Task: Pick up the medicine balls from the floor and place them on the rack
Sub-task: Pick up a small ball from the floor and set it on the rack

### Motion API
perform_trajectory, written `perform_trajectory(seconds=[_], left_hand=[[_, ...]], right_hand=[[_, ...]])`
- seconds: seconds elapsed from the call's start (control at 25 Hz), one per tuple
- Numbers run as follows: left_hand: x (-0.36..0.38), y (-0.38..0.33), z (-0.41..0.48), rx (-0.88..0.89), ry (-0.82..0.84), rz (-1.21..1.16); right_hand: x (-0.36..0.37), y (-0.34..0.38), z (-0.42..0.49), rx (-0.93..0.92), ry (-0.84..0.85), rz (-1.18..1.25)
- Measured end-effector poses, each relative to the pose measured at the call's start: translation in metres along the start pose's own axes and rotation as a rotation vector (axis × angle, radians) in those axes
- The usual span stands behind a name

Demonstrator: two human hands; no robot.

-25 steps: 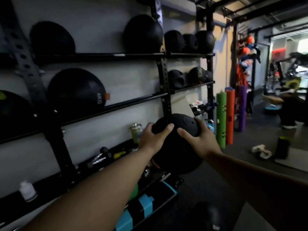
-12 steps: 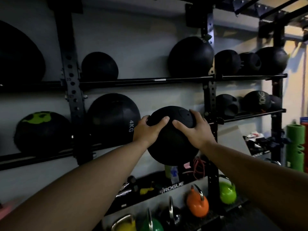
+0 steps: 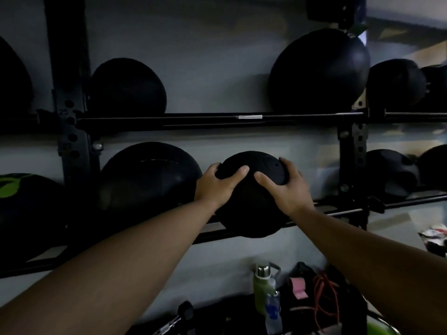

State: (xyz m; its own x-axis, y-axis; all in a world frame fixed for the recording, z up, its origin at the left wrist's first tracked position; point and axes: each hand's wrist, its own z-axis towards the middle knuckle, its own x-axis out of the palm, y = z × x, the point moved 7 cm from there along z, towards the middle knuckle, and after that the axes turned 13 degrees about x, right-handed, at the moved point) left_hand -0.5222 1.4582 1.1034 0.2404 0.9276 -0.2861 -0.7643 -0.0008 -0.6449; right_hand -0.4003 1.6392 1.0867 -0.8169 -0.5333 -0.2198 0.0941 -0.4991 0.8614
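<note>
A black medicine ball is at the middle shelf rail of the black wall rack, its lower half hanging just in front of the rail. My left hand grips its upper left side, fingers curled over the top. My right hand grips its upper right side beside a round valve mark. I cannot tell whether the ball rests on the rail. A larger black ball sits on the same shelf immediately left of it.
More black balls sit on the upper shelf, one at left and a big one at right. A green-marked ball is far left. A rack upright stands right of my hands. Bottles and cords lie below.
Both hands raised the ball from near floor height up to the middle shelf and pushed it toward the wall. My view turned to face the rack closer.
</note>
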Motion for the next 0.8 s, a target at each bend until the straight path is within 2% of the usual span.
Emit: perform_trajectory(seconds=[0.12,0.24,0.4,0.48,0.64,0.8], left_hand=[[0.035,0.053,0.038,-0.052,0.027,0.151],[0.070,0.096,0.069,0.079,0.145,0.445],[0.074,0.138,0.094,0.130,0.108,0.635],[0.082,0.154,0.093,0.154,0.115,0.675],[0.089,0.175,0.103,0.163,0.010,0.656],[0.089,0.183,0.112,0.162,0.004,0.641]], right_hand=[[0.032,-0.044,0.063,0.016,0.102,-0.054],[0.092,-0.079,0.114,0.014,0.202,-0.209],[0.142,-0.082,0.180,0.014,0.300,-0.138],[0.150,-0.096,0.198,0.031,0.291,-0.049],[0.167,-0.116,0.218,0.052,0.252,0.036],[0.170,-0.120,0.227,0.062,0.189,0.008]])
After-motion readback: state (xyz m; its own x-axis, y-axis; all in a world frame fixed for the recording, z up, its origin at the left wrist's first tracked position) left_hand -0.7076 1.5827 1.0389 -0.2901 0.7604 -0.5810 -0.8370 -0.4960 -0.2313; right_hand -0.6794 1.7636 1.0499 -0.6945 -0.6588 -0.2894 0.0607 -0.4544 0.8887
